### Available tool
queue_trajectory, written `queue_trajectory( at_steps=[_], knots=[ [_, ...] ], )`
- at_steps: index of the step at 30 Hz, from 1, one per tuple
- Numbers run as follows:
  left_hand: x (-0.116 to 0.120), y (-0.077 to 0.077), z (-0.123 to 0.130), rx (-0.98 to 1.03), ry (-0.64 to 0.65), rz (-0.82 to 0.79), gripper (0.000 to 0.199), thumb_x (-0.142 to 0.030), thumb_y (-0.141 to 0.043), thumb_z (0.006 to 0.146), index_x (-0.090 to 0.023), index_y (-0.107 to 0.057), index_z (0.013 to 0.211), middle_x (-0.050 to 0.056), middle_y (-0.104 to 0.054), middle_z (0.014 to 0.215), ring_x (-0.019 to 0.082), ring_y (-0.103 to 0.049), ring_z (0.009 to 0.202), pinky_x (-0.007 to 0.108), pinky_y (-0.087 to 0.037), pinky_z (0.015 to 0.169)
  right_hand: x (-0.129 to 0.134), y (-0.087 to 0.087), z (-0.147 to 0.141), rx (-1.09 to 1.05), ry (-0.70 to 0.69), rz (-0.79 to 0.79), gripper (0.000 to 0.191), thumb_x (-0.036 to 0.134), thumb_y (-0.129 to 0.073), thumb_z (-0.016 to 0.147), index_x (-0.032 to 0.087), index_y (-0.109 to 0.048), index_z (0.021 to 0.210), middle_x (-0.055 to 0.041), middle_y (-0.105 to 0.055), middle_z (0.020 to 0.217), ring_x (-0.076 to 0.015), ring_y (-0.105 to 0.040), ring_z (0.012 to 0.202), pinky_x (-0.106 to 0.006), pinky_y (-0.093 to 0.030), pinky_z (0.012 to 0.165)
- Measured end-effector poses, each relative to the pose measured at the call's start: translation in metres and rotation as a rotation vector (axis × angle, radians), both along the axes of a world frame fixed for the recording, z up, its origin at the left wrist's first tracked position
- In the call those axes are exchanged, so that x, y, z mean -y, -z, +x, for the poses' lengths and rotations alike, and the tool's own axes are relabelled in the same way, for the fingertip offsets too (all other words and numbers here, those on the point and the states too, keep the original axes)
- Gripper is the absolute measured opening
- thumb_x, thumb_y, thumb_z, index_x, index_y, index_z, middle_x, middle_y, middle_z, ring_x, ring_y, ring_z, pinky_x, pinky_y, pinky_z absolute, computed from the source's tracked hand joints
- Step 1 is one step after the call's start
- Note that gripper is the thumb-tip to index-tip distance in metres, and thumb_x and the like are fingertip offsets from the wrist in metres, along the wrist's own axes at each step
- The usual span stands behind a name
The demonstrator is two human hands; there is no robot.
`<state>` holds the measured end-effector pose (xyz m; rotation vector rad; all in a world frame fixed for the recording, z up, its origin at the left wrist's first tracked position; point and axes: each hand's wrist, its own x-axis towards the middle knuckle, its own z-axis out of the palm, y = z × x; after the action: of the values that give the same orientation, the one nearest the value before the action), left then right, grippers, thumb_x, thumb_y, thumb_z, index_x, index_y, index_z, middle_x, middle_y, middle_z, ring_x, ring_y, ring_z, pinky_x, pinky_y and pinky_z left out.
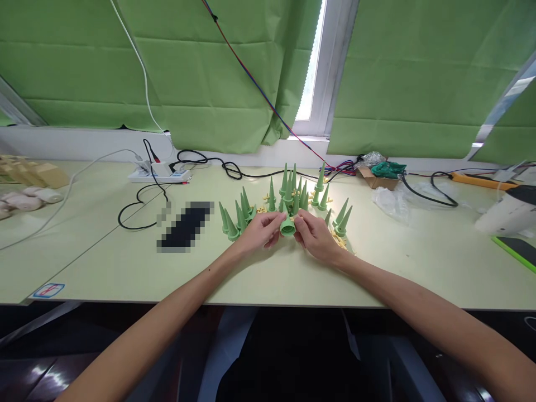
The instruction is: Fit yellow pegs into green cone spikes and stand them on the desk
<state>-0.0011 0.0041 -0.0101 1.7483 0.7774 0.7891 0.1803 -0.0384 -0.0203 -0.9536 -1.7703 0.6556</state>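
Note:
A hollow green plastic cone spike is held just above the table, its round open end facing me. My left hand pinches it from the left between thumb and fingers. On the other side, my right hand is closed, with its fingertips against the cone's edge; whatever they grip is too small or hidden to make out. Behind both hands, several more green cone spikes stand upright in a cluster. Small yellow plastic pieces lie among them, some beside my right hand.
A power strip with black cables lies at the back left, near a pixelated dark object. Yellowish blocks sit far left. On the right are a cardboard box, clear plastic bags and a green-edged phone-like object.

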Motion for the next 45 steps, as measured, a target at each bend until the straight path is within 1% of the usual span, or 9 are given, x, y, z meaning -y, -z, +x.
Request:
queue_trajectory(
  at_steps=[4,12,20,27,33,36,40,43,45],
  knots=[
    [0.002,-0.003,-0.001,0.0,-0.017,0.062,0.049,-0.059,-0.051,0.091,-0.018,-0.044,0.067,-0.007,-0.035,0.047,0.006,-0.038,0.037,0.022,-0.028,0.043,0.0,0.0,0.0,0.012,-0.001,0.0,0.04,0.051,-0.036,0.101,0.023,-0.039,0.073,0.0034,-0.05,0.055,-0.0122,-0.045,0.05,-0.027,-0.035,0.052],
    [0.007,-0.008,-0.002,-0.032,-0.045,0.171,0.04,-0.051,-0.059,0.089,-0.019,-0.046,0.069,-0.006,-0.037,0.048,0.007,-0.036,0.041,0.024,-0.027,0.044,-0.002,0.002,0.0,0.051,0.049,0.028,0.043,0.051,-0.035,0.102,0.023,-0.037,0.069,0.0036,-0.046,0.053,-0.012,-0.043,0.05,-0.027,-0.033,0.052],
    [0.008,-0.005,0.0,-0.026,-0.08,0.254,0.037,-0.047,-0.065,0.086,-0.019,-0.046,0.071,-0.007,-0.03,0.053,0.006,-0.028,0.044,0.024,-0.018,0.044,-0.003,0.003,-0.001,0.065,0.099,0.057,0.047,0.049,-0.038,0.101,0.022,-0.041,0.063,0.003,-0.045,0.051,-0.0114,-0.04,0.049,-0.028,-0.031,0.052],
    [0.005,0.0,0.002,0.006,-0.129,0.572,0.032,-0.039,-0.069,0.084,-0.016,-0.053,0.07,-0.002,-0.043,0.069,0.008,-0.037,0.057,0.023,-0.03,0.05,-0.002,0.002,-0.004,0.017,0.119,-0.014,0.056,0.048,-0.038,0.101,0.022,-0.04,0.052,0.0028,-0.043,0.043,-0.0105,-0.04,0.043,-0.028,-0.032,0.05],
    [0.004,0.002,0.003,-0.025,-0.165,0.734,0.027,-0.039,-0.068,0.086,-0.016,-0.061,0.073,-0.001,-0.044,0.066,0.009,-0.038,0.058,0.023,-0.032,0.051,-0.003,0.004,-0.004,-0.039,0.095,-0.071,0.06,0.049,-0.038,0.101,0.021,-0.042,0.048,0.0024,-0.044,0.04,-0.0103,-0.042,0.039,-0.026,-0.035,0.047],
    [0.006,0.002,0.003,-0.025,-0.172,0.7,0.022,-0.039,-0.067,0.086,-0.017,-0.063,0.084,-0.004,-0.042,0.063,0.008,-0.035,0.053,0.022,-0.031,0.05,-0.004,0.005,-0.004,-0.034,0.11,-0.051,0.059,0.049,-0.038,0.101,0.02,-0.044,0.05,0.0024,-0.045,0.042,-0.01,-0.044,0.041,-0.026,-0.037,0.05],
    [0.007,0.003,0.002,0.0,-0.176,0.525,0.029,-0.039,-0.068,0.085,-0.02,-0.056,0.102,-0.005,-0.048,0.072,0.004,-0.037,0.047,0.02,-0.03,0.047,-0.004,0.003,-0.003,-0.045,0.15,-0.011,0.055,0.05,-0.038,0.102,0.02,-0.046,0.056,0.0022,-0.048,0.048,-0.0098,-0.045,0.045,-0.026,-0.038,0.052],
    [0.007,0.002,0.002,0.007,-0.167,0.412,0.028,-0.043,-0.065,0.086,-0.019,-0.054,0.095,-0.003,-0.052,0.078,0.004,-0.041,0.049,0.02,-0.03,0.046,-0.005,0.002,-0.003,-0.091,0.168,0.008,0.051,0.053,-0.039,0.101,0.021,-0.046,0.062,0.0025,-0.048,0.052,-0.0102,-0.045,0.047,-0.025,-0.037,0.05],
    [0.006,0.001,0.001,-0.02,-0.143,0.35,0.03,-0.047,-0.059,0.09,-0.017,-0.056,0.086,-0.002,-0.051,0.072,0.005,-0.04,0.049,0.021,-0.03,0.046,-0.005,0.002,-0.002,-0.122,0.166,0.007,0.048,0.053,-0.039,0.101,0.021,-0.045,0.065,0.0027,-0.048,0.054,-0.0104,-0.045,0.048,-0.025,-0.037,0.049]
  ],
)
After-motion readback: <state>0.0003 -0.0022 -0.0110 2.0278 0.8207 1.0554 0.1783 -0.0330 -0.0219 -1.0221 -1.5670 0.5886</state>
